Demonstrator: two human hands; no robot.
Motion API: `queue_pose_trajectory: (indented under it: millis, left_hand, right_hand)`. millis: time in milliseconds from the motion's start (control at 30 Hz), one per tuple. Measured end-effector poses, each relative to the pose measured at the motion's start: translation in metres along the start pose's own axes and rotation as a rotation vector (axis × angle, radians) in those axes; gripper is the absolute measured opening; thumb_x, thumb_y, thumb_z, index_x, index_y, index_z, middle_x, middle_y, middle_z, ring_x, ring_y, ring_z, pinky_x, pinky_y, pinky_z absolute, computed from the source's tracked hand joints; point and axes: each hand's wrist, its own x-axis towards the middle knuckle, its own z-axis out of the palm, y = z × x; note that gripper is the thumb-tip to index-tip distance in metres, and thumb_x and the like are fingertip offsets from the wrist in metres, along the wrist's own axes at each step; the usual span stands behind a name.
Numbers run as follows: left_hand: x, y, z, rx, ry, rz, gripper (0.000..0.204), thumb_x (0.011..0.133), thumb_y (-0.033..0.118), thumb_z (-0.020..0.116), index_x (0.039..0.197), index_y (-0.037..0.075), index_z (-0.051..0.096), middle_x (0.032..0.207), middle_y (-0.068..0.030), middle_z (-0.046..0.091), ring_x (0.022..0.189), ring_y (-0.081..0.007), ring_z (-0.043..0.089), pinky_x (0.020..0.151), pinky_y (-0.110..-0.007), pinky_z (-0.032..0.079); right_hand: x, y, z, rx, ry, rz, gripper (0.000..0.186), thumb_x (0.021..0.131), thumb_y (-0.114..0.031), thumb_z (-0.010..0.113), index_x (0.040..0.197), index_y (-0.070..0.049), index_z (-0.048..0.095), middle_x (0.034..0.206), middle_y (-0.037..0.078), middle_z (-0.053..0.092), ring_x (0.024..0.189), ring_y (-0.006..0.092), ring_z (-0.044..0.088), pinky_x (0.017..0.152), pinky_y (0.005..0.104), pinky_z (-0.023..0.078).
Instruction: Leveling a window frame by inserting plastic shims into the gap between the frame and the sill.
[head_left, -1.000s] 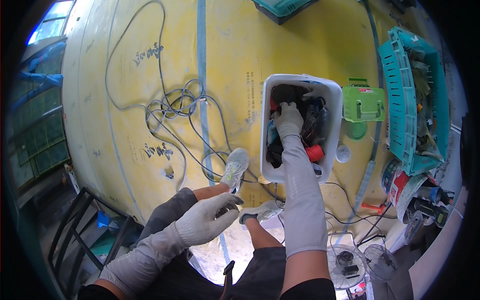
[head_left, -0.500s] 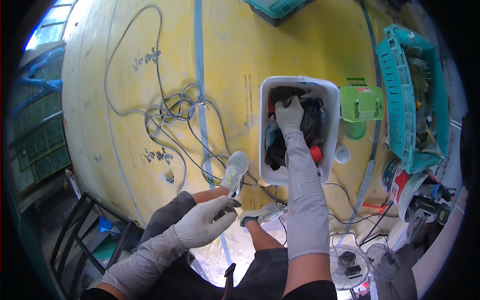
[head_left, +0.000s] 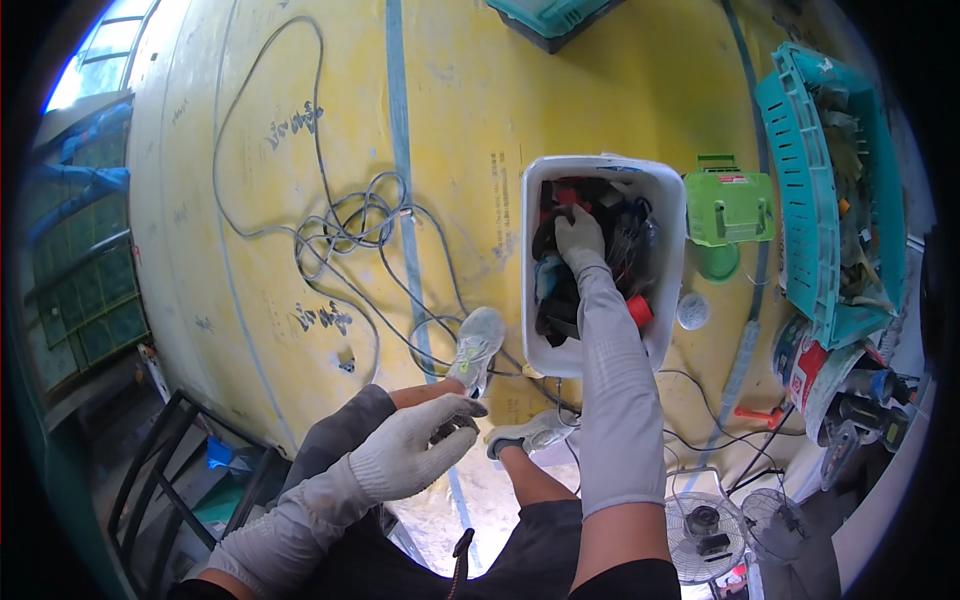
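My right hand (head_left: 578,237), in a grey glove and long grey sleeve, reaches down into a white plastic bin (head_left: 530,300) and rests among dark and red items (head_left: 625,265) inside; whether its fingers grip anything I cannot tell. My left hand (head_left: 415,455), in a whitish knit glove, hovers above my left knee with the fingers loosely curled around a small dark object (head_left: 443,430) that is mostly hidden. My feet in pale sneakers (head_left: 476,347) stand on the yellow floor (head_left: 250,200) just left of and below the bin.
A tangle of grey cable (head_left: 350,225) lies on the yellow floor left of the bin. A green case (head_left: 728,207) and a teal crate (head_left: 830,200) with tools sit to the right. Small fans (head_left: 705,520) and cans (head_left: 805,360) are at lower right. A dark metal frame (head_left: 170,470) stands lower left.
My right hand has shifted slightly inside the bin. My left hand has stayed near my knee, drifting a little.
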Motion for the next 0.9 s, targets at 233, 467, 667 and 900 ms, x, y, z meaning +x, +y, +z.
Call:
queue_pose_trajectory:
  millis: [233, 467, 667, 900]
  left_hand:
    - [0.004, 0.002, -0.003, 0.005, 0.012, -0.011, 0.034, 0.107, 0.017, 0.064, 0.133, -0.004, 0.064, 0.094, -0.0046, 0.063, 0.085, -0.0107, 0.060, 0.079, -0.028, 0.052]
    - [0.007, 0.016, -0.007, -0.018, -0.019, 0.000, 0.034, 0.107, 0.017, 0.063, 0.133, -0.004, 0.064, 0.096, -0.0048, 0.064, 0.086, -0.0110, 0.061, 0.081, -0.028, 0.052]
    - [0.001, -0.006, -0.002, -0.041, -0.011, -0.023, 0.037, 0.106, 0.016, 0.062, 0.137, -0.004, 0.061, 0.103, -0.0056, 0.066, 0.093, -0.0109, 0.062, 0.083, -0.028, 0.052]
    - [0.012, 0.002, 0.004, -0.617, 0.157, -0.180, 0.071, 0.105, 0.022, 0.067, 0.162, 0.002, 0.030, 0.139, -0.0193, 0.058, 0.121, -0.0222, 0.063, 0.103, -0.034, 0.055]
  right_hand:
    - [0.027, -0.040, 0.008, -0.035, 0.249, 0.376, 0.090, 0.093, -0.037, 0.070, 0.157, 0.009, 0.028, 0.129, 0.037, 0.069, 0.116, 0.0473, 0.072, 0.102, 0.0513, 0.058]
    - [0.088, -0.018, -0.030, -0.465, -0.231, 0.233, 0.078, 0.091, -0.044, 0.067, 0.155, -0.001, 0.052, 0.148, 0.033, 0.060, 0.135, 0.0420, 0.064, 0.113, 0.0475, 0.053]
    - [-0.002, -0.056, -0.045, -0.236, 0.026, 0.090, 0.078, 0.084, -0.043, 0.076, 0.145, -0.001, 0.050, 0.127, 0.031, 0.072, 0.116, 0.0469, 0.072, 0.102, 0.0512, 0.057]
    - [-0.225, -0.098, -0.116, 0.329, -0.087, -0.342, 0.045, 0.082, -0.025, 0.086, 0.113, -0.008, 0.058, 0.086, 0.013, 0.066, 0.074, 0.0334, 0.069, 0.067, 0.0433, 0.056]
